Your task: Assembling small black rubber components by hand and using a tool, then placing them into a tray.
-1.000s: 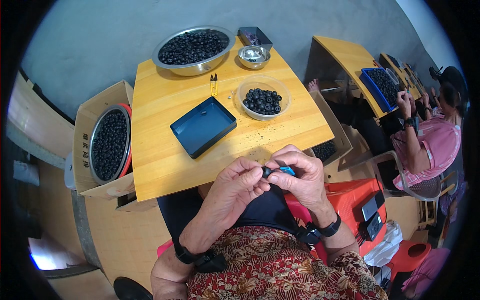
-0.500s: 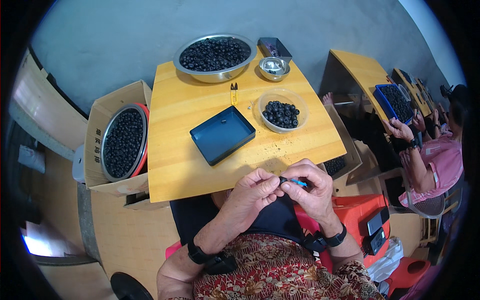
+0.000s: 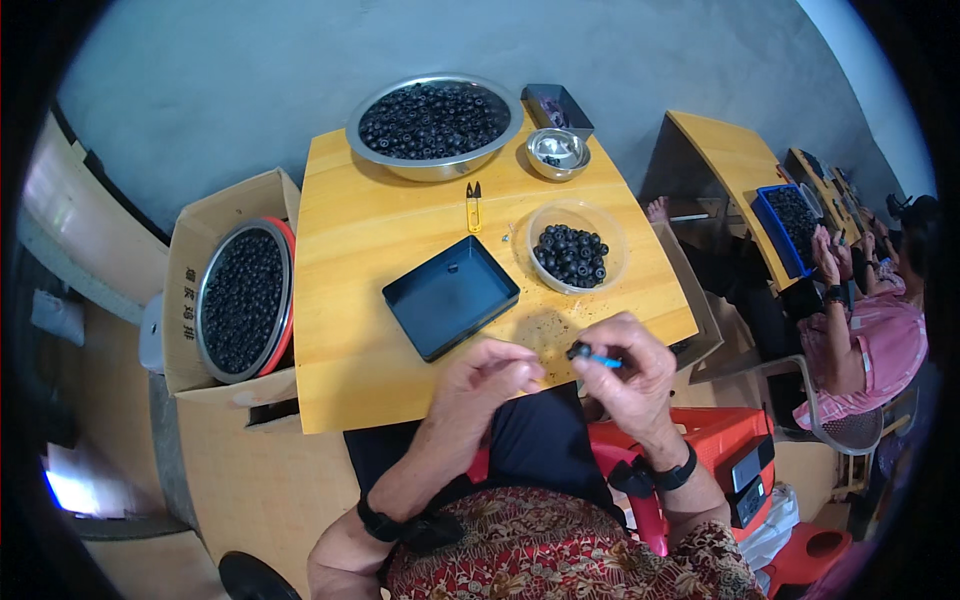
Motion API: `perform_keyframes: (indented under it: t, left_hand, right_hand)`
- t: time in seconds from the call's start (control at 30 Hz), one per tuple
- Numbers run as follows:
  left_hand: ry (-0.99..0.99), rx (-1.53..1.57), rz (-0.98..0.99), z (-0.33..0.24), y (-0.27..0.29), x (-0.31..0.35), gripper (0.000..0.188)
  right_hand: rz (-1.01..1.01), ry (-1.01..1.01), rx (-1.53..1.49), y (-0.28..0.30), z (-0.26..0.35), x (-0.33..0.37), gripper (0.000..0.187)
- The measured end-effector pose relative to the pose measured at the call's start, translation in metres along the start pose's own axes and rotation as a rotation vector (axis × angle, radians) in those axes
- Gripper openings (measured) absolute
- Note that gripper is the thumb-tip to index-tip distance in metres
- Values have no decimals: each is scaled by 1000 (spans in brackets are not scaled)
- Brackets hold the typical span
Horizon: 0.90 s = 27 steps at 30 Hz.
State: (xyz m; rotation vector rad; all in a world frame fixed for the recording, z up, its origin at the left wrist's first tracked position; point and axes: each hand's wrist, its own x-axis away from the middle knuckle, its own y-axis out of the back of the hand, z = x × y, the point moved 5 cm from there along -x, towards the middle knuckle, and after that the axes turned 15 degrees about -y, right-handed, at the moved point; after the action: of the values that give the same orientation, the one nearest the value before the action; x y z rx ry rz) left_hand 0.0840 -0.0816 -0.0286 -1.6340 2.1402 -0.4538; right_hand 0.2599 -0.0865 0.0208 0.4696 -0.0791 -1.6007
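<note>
My right hand [image 3: 640, 385] grips a slim bright-blue tool [image 3: 606, 361], and a small black round piece [image 3: 578, 350] shows at its fingertips. My left hand [image 3: 478, 392] is a short way to the left, thumb and fingertips pressed together; anything between them is too small to make out. Both hands are above the near edge of the yellow wooden table [image 3: 370, 375]. Ahead of them, a dark rectangular tray [image 3: 450, 300] has one small dark piece inside. Glossy black round pieces [image 3: 570, 255] sit in a clear plastic bowl [image 3: 545, 215] beyond my right hand.
Yellow-handled snips [image 3: 473, 212] lie behind the tray. A large steel basin [image 3: 435, 168] of black pieces, a small metal bowl [image 3: 570, 170] and a dark box [image 3: 580, 120] stand farther back. Left is a cardboard box [image 3: 190, 260] holding another filled basin. A person in pink [image 3: 880, 340] works at right.
My hands have drawn apart. The black piece and blue tool stay with my right hand, while my left has moved left. The co-worker's hands have also moved.
</note>
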Motion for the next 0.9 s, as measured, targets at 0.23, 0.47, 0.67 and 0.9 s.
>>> perform_keyframes:
  t: [0.23, 0.47, 0.67, 0.9]
  left_hand:
    - [-219, -479, -166, -44, 63, -14, 9]
    - [-374, -937, -288, -56, 102, -21, 12]
    - [-364, -1041, -262, -43, 115, -24, 25]
    - [-212, -838, -263, -24, 121, -29, 28]
  right_hand:
    - [-286, 39, 39, 33, -2, -52, 18]
    - [-301, -108, 102, 32, -41, -82, 17]
    - [-362, -140, 299, 48, -85, -89, 15]
    - [-343, -427, 199, 53, -118, -96, 28]
